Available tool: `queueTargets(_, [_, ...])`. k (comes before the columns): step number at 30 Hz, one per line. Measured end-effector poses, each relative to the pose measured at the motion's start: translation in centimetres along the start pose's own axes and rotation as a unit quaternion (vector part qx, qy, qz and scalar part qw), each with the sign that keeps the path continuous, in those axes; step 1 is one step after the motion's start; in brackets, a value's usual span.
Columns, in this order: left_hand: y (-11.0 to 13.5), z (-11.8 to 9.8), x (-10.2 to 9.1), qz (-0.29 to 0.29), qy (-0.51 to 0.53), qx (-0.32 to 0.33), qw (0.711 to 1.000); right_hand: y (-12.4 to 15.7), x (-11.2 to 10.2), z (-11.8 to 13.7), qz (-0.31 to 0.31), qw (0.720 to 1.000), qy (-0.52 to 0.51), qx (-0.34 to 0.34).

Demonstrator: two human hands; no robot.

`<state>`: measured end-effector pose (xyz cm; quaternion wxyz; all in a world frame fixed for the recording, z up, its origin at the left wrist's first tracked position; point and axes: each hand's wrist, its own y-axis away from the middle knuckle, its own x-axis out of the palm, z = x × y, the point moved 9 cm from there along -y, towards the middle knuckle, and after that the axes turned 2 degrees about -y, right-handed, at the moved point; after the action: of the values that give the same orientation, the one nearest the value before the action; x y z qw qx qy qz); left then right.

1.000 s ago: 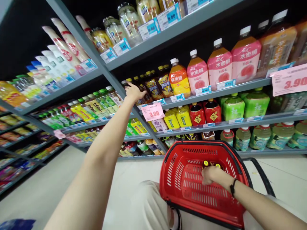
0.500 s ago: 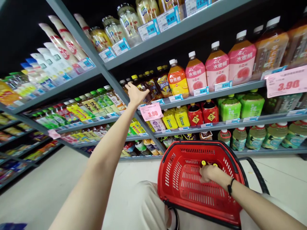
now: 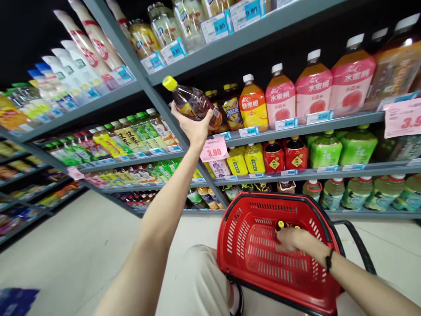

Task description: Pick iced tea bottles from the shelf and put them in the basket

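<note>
My left hand (image 3: 194, 127) is wrapped round an iced tea bottle (image 3: 192, 100) with a yellow cap, dark liquid and a purple and yellow label. The bottle tilts to the left, off the middle shelf, with similar bottles (image 3: 233, 107) standing behind it. A red shopping basket (image 3: 279, 272) is in front of my knees. Inside it, my right hand (image 3: 291, 239) is curled against dark bottles with yellow caps (image 3: 280, 224) at the back. The bottles' lower parts and some of my fingertips are hidden.
Large juice bottles (image 3: 281, 94) line the shelf to the right. A pink price card (image 3: 214, 149) hangs below my left wrist. A grey upright post (image 3: 158, 105) divides the shelves. The basket's black handle (image 3: 358, 245) leans out to the right over the pale floor (image 3: 92, 245).
My left hand has taken hold of an iced tea bottle and pulled it up and out from the row, tilting it. My right hand stays in the basket by the bottles.
</note>
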<state>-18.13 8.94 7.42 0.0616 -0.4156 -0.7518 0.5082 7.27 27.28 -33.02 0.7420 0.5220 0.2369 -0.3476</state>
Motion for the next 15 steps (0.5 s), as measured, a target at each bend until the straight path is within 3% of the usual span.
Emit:
queueTargets(2, [2.8,-1.4,-2.4,-0.057,0.16,0.017,0.985,-0.2,-1.2,0.0,-0.03,0.998,-0.034,-0.038])
queueTargets(3, [4.6,-1.6,-3.0,-0.052,0.25,0.012,0.967,-0.3,-2.1,0.1,-0.052,0.995,-0.063,-0.061])
queueTargets(5, [9.0,-1.9,-2.6,0.022,0.362,-0.022,0.932,-0.4,-4.1,0.0,-0.106,0.969,-0.2,-0.102])
queueTargets(6, [11.8,-2.0,-2.3,0.059,0.377,-0.037,0.923,-0.4,-5.0,-0.2,-0.131,0.936,-0.305,-0.119])
queueTargets(8, [18.0,-1.8,-1.3,0.151,0.403,-0.079,0.899,-0.2,-6.3,-0.3,-0.158,0.824,-0.52,-0.16])
queueTargets(9, [21.3,-1.6,-0.6,0.202,0.412,-0.11,0.882,0.0,-6.6,-0.2,-0.156,0.763,-0.6,-0.181])
queueTargets(10, [24.8,-1.3,0.3,0.263,0.441,-0.159,0.843,0.2,-6.6,0.3,-0.142,0.718,-0.651,-0.202])
queueTargets(12, [30.7,-1.0,1.1,0.341,0.464,-0.215,0.789,0.4,-5.5,1.7,-0.088,0.665,-0.713,-0.202])
queueTargets(14, [34.6,-1.0,1.4,0.411,0.456,-0.22,0.758,0.4,-3.4,2.9,-0.019,0.646,-0.747,-0.155])
queueTargets(15, [35.7,-1.0,1.4,0.435,0.445,-0.208,0.755,0.5,-2.6,3.3,-0.003,0.65,-0.748,-0.136])
